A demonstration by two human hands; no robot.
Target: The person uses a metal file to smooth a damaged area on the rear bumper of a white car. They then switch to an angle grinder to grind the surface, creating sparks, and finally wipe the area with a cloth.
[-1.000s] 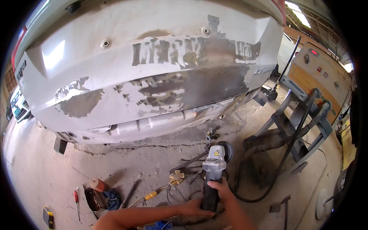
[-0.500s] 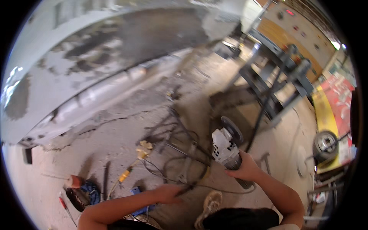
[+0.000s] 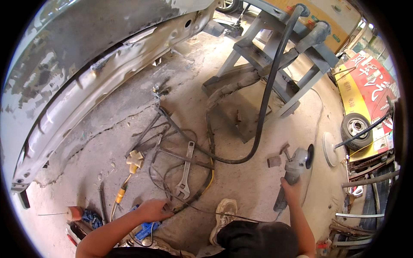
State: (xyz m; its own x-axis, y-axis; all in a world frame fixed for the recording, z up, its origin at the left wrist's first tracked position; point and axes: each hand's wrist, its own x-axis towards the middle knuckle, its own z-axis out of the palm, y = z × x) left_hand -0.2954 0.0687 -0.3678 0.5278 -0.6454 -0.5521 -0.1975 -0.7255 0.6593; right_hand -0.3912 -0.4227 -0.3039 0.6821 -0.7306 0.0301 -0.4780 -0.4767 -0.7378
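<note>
My right hand (image 3: 291,191) grips a grey angle grinder (image 3: 297,161) by its body. The grinder's dark round disc (image 3: 309,156) points up and to the right, above the floor. A thin power cord (image 3: 245,218) trails left from the grinder's lower end. My left hand (image 3: 154,210) is low over the floor, its fingers curled round a dark hose with a yellow stripe (image 3: 193,200); the fingertips are partly hidden. Just beyond it lies an adjustable wrench (image 3: 186,170). Beneath my left wrist is a blue tool (image 3: 146,231), partly covered.
A car body panel with bare patches (image 3: 77,47) fills the upper left. A grey metal stand (image 3: 258,64) with a thick black hose (image 3: 262,116) stands ahead. A yellow plug connector (image 3: 134,160) lies left, a hammer (image 3: 284,149) near the grinder, a wheel (image 3: 357,127) at right.
My right hand has swung the grinder to the right, its disc now farther from my left hand. The left hand has moved left with the hose. The view has also shifted.
</note>
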